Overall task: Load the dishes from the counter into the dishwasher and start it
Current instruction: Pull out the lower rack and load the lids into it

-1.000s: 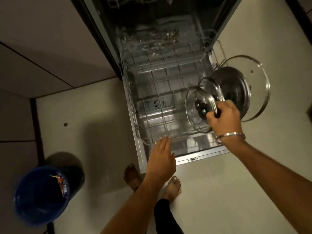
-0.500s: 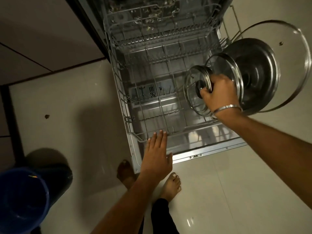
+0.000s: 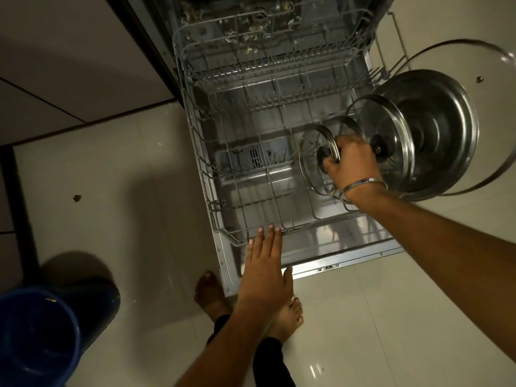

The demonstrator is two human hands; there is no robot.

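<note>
While gripped together, glass-and-steel lids (image 3: 413, 135) nest, rims gleaming.

lids x4 (image 3: 317, 160) | racks x2 (image 3: 251, 191) | bucket x1 (image 3: 39, 333) | hands x2 (image 3: 265, 272)

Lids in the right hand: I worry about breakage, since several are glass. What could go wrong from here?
The right hand grips the whole stack of lids by the knobs only, so one could slip and shatter on the tiled floor, close to the bare feet. The big glass lid hangs outside the rack and could knock its wires on the way in.
</note>
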